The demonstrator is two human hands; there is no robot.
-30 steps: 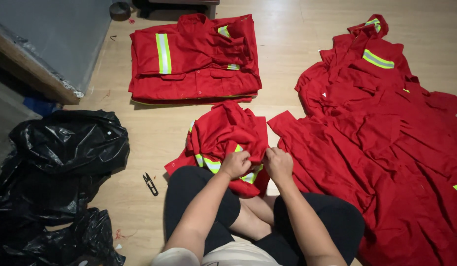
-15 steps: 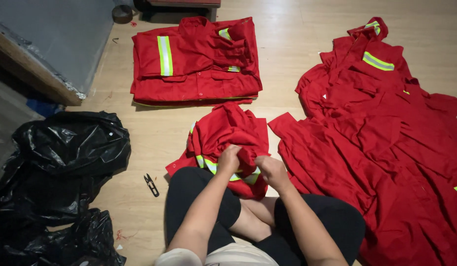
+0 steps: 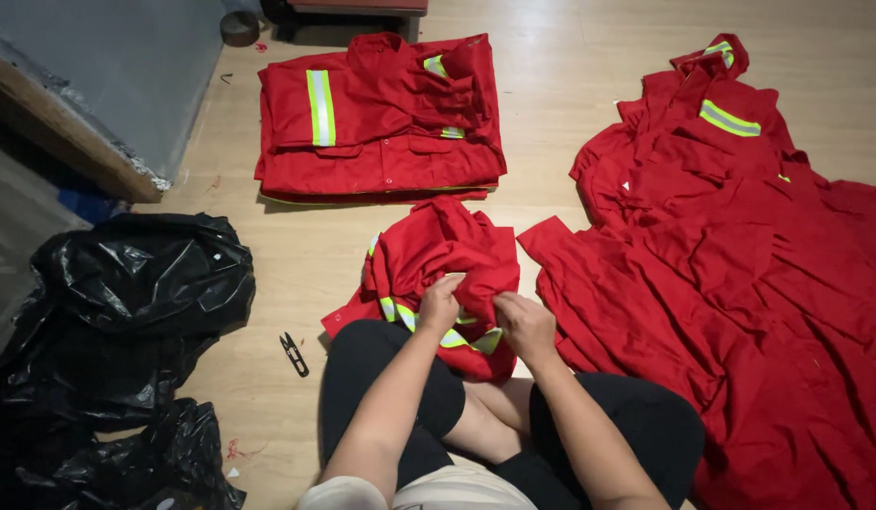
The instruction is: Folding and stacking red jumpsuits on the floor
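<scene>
A crumpled red work jacket (image 3: 438, 260) with yellow-green reflective stripes lies on the wooden floor just beyond my crossed legs. My left hand (image 3: 440, 304) pinches a fold of its red cloth near the stripe. Close beside it, my right hand (image 3: 525, 324) grips the same fold. The two hands are a few centimetres apart, both closed on the fabric.
A folded stack of red jackets (image 3: 381, 118) lies ahead. A large loose heap of red garments (image 3: 731, 274) spreads over the right side. Black plastic bags (image 3: 126, 321) sit at the left, small black snips (image 3: 294, 353) beside my left knee, and a grey wall edge (image 3: 79, 142) at far left.
Both hands have drawn closer together on the jacket's fold, the right hand sliding left. The jacket has bunched up slightly under them.
</scene>
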